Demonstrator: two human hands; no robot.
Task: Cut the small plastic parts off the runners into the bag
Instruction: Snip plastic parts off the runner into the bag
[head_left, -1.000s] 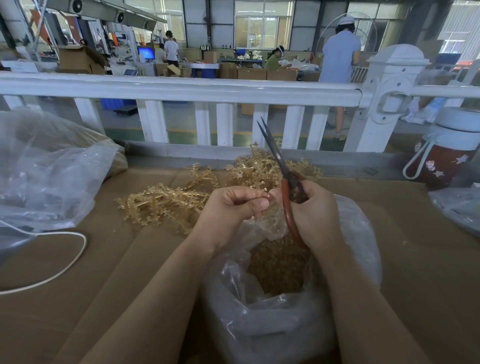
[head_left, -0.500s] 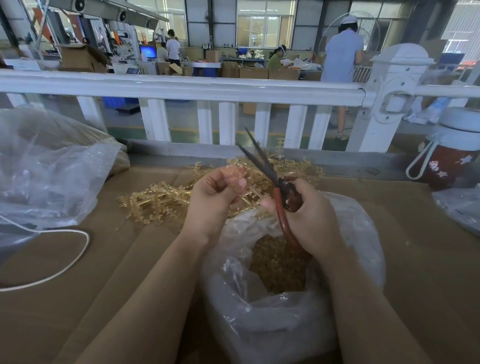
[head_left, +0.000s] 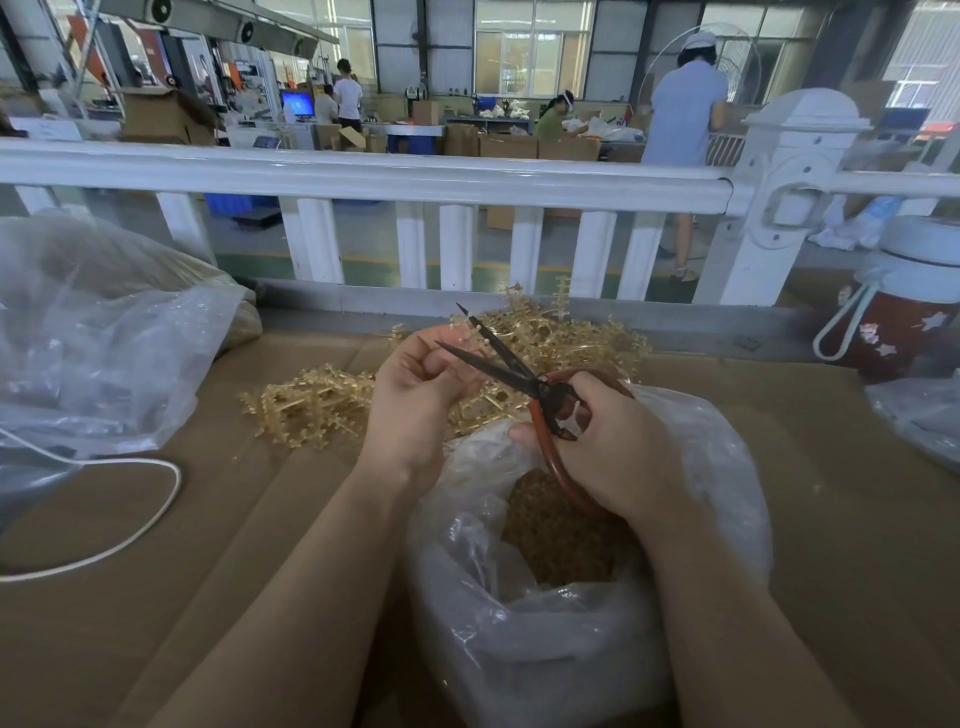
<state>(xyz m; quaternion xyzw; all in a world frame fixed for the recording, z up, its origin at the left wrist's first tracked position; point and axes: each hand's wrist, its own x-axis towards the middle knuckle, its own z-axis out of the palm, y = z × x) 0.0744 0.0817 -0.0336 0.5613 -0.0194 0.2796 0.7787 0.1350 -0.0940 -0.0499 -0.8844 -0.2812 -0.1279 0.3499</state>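
Note:
My right hand (head_left: 608, 447) grips red-handled scissors (head_left: 524, 374) whose dark blades stand apart, tips pointing up and left. My left hand (head_left: 415, 395) pinches a pale translucent runner (head_left: 464, 325) with its end between the blade tips. Both hands hover above the open mouth of a clear plastic bag (head_left: 519, 649) that holds a heap of small amber parts (head_left: 556, 535). A pile of uncut amber runners (head_left: 322, 400) lies on the cardboard behind my hands.
Brown cardboard (head_left: 208, 519) covers the table. A large crumpled clear bag (head_left: 93, 338) and a white cable (head_left: 130, 540) lie at left. A red flask with a white lid (head_left: 904, 317) stands at right. A white railing (head_left: 363, 176) borders the table's far edge.
The scissors have tilted from nearly upright down to the left and their blades have opened. My left hand rose and brought the runner up between the blade tips.

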